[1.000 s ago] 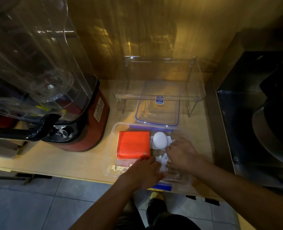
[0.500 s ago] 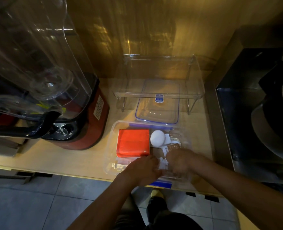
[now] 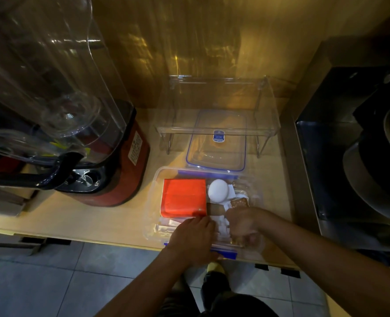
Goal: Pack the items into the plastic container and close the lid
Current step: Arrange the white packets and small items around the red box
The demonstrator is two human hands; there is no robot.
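clear plastic container [image 3: 152, 200] with blue clips sits open at the front edge of the bench [image 3: 79, 220]. its lid [image 3: 215, 154] lies flat just behind, partly under a clear rack [image 3: 216, 130]. inside: orange-red pack [image 3: 183, 196] on the left, white egg [image 3: 218, 189] beside it, small white sachets [image 3: 222, 225] nearer. both hands are in there: left hand [image 3: 192, 239] fingers down on the sachets, right hand [image 3: 243, 223] curled like a fist. can't tell what either grips.
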